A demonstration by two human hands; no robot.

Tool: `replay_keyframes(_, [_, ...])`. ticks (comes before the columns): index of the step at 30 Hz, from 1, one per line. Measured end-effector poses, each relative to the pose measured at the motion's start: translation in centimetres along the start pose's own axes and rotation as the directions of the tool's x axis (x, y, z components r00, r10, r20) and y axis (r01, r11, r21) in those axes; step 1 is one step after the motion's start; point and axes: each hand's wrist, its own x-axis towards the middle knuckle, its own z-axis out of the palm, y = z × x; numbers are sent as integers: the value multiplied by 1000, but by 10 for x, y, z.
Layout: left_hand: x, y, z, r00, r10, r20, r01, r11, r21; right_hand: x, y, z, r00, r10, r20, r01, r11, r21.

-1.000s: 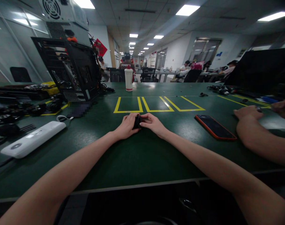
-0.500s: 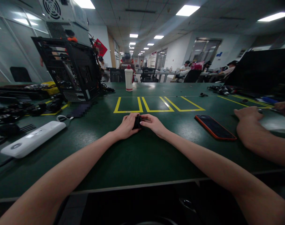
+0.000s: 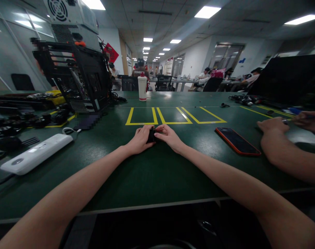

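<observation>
My left hand (image 3: 140, 139) and my right hand (image 3: 168, 136) meet at the middle of the green table (image 3: 152, 173), both closed around a small black object (image 3: 150, 135). The object rests on or just above the tabletop, mostly hidden by my fingers, so its shape is unclear. Yellow taped rectangles (image 3: 173, 116) lie just beyond my hands.
A phone in an orange case (image 3: 237, 140) lies to the right. A co-worker's hands (image 3: 274, 126) rest at the far right. A white power strip (image 3: 35, 154) and black parts (image 3: 19, 122) lie at left, a black computer case frame (image 3: 79, 77) behind them, a white bottle (image 3: 142, 88) farther back.
My hands have stayed together on the black object with only slight finger shifts. The co-worker's hands at right moved a little.
</observation>
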Motion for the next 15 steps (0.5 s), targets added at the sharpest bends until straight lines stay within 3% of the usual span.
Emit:
replay_keyframes(7, [0,2,-2,1000,2,9,-2,1000,-10,-2,2,-4,996,9,90,-14,998,55])
replay_keyframes(15, [0,1,0,1000,5,3,-5,1000,9,-1,1,-2,999,-2,32,2,1000,-8])
